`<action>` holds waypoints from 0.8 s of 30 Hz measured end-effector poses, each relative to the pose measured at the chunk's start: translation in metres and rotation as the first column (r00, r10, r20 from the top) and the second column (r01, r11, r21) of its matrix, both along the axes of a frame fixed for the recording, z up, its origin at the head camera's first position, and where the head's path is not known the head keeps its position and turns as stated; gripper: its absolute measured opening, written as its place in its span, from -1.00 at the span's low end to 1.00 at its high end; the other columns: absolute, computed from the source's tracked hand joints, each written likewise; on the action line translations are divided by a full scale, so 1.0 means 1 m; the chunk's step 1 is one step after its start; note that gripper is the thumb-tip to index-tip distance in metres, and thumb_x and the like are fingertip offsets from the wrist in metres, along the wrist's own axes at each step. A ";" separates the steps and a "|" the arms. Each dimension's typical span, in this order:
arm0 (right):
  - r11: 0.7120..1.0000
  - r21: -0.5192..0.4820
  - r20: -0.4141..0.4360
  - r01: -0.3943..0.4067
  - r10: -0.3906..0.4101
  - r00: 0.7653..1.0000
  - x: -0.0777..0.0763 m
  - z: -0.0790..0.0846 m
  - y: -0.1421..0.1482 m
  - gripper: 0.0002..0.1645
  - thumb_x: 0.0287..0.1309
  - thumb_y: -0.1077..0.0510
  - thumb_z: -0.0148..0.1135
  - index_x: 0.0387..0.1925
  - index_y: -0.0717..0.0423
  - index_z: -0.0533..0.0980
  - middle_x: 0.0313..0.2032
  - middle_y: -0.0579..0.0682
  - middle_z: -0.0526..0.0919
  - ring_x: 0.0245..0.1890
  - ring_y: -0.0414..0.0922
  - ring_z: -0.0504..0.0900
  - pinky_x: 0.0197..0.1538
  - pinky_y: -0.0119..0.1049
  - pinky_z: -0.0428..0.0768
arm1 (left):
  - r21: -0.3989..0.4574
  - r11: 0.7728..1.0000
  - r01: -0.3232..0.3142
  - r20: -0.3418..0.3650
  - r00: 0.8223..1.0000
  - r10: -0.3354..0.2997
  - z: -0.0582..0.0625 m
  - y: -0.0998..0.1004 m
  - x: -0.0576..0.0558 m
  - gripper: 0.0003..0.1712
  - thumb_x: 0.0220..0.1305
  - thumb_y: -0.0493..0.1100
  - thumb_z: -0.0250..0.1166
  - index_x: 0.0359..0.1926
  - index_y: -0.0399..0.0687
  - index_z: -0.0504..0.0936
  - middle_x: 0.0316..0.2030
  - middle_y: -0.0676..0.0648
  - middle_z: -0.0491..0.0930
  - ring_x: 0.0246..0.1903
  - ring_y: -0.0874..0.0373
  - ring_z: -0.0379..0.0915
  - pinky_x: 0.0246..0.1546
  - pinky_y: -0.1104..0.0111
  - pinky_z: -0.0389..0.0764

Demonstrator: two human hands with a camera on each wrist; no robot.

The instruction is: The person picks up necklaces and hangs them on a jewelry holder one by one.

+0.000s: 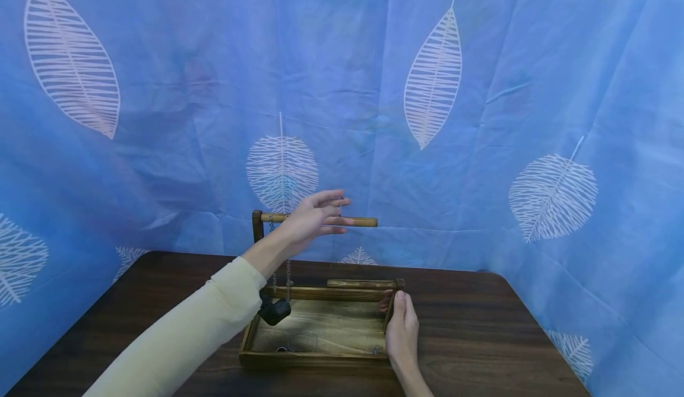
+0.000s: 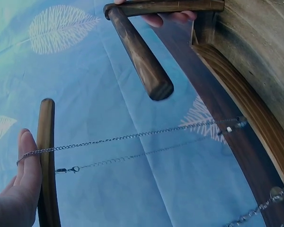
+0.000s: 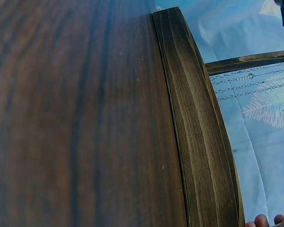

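Note:
A wooden jewelry stand point(image 1: 315, 359) has a tray base, a tall upper bar point(image 1: 366, 222) and a lower short bar point(image 1: 358, 283) on the right. At the upper bar is my left hand point(image 1: 310, 222), its fingers extended. In the left wrist view, a thin silver chain necklace point(image 2: 109, 139) loops over that bar and passes across the fingers; its clasp point(image 2: 75, 169) hangs near the bar. My right hand point(image 1: 403, 329) grips the stand's right upright point(image 1: 391, 314), thumb on the near side and fingertips point(image 2: 182, 16) curled round behind.
More chains point(image 3: 246, 87) hang from the upper bar's left part. Small silver jewelry point(image 1: 283, 348) lies in the tray, with another piece point(image 1: 376, 349) at its right end. The stand sits on a dark wooden table point(image 1: 470, 326), with a blue leaf-patterned curtain point(image 1: 347, 88) behind.

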State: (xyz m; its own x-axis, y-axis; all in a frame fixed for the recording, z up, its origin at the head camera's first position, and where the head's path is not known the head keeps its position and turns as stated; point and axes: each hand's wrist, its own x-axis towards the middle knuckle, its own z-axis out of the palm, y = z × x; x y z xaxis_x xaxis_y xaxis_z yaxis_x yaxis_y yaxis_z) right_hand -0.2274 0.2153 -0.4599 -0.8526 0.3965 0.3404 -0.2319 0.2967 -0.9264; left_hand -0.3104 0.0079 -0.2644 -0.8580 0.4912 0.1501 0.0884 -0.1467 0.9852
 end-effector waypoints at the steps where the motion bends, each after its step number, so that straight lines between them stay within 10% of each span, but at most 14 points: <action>1: 1.000 -0.001 -0.004 -0.002 0.002 1.000 0.000 0.000 0.000 -0.37 0.64 -0.10 -0.39 0.06 0.29 0.48 -0.22 0.13 0.63 -0.16 0.01 0.59 -0.06 -0.13 0.53 | 0.001 1.000 -0.002 -0.003 1.000 0.002 0.000 -0.003 0.000 -0.42 0.58 -0.33 -0.01 0.53 -0.09 0.19 0.43 -0.20 0.27 0.07 -0.08 0.60 0.09 0.15 0.60; 24: 1.000 -0.016 0.019 -0.014 0.014 1.000 -0.002 -0.001 -0.001 -0.36 0.64 -0.13 -0.40 0.09 0.26 0.47 -0.19 0.16 0.61 -0.13 0.04 0.58 -0.05 -0.11 0.54 | 0.009 0.999 -0.039 0.004 0.999 0.039 -0.002 -0.046 0.008 -0.42 0.58 -0.25 0.04 0.52 -0.10 0.15 0.32 -0.31 0.30 0.12 -0.14 0.54 0.22 0.09 0.49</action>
